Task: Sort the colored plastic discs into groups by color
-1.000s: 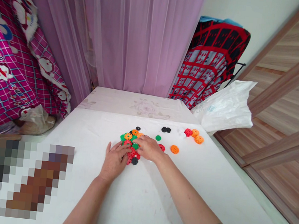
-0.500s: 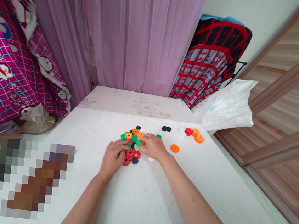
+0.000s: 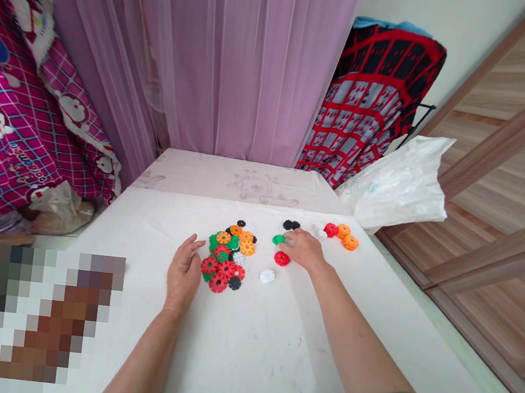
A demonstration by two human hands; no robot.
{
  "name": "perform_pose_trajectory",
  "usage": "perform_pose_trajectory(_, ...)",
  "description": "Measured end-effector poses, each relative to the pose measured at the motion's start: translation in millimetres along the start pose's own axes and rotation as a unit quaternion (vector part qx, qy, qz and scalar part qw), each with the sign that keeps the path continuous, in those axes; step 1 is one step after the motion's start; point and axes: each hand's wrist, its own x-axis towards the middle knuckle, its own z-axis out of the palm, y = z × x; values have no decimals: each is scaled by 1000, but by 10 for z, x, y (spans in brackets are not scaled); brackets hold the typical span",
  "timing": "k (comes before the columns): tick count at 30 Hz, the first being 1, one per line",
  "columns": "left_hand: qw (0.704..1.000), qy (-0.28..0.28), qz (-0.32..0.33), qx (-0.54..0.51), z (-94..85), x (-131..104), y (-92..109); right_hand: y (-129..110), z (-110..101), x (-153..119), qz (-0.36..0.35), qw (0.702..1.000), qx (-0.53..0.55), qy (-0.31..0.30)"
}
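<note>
A loose pile of flower-shaped plastic interlocking discs (image 3: 226, 266) in red, green, orange, black and white lies on the white table. My left hand (image 3: 185, 276) rests at the pile's left edge, fingers apart and holding nothing. To the right of the pile, my right hand (image 3: 302, 249) pinches at a green interlocking disc (image 3: 278, 239); its fingertips are partly hidden. A red disc (image 3: 281, 258) lies just below those fingers, and a white disc (image 3: 267, 276) sits nearer to me.
Two black discs (image 3: 291, 225) lie behind my right hand. Farther right are a red disc (image 3: 331, 230) and orange discs (image 3: 350, 242). A white plastic bag (image 3: 399, 183) stands at the table's right edge. Purple curtains (image 3: 252, 64) hang behind.
My right hand has moved right, out of the pile to the green disc. My left hand has drawn back left off the discs, its fingers spreading. The single orange disc is now hidden behind my right hand.
</note>
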Motion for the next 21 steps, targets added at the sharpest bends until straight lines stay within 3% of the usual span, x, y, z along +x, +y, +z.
perform_pose_trajectory(7, 999, 47, -2, 4, -4, 13, -7, 0, 62, 62, -4, 1000, -3, -10)
perform_pose_trajectory(13, 998, 69, -9, -1, 12, 21, -4, -46, -31, -7, 1, 1000, 22, 7)
perform_pose_trajectory(17, 996, 69, -31, -36, 23, 26, -33, -324, -91, -108, -64, 997, 36, 17)
perform_pose_trajectory(21, 997, 63, -32, -42, 26, 35, -94, -820, -79, -231, -176, 981, 75, -8)
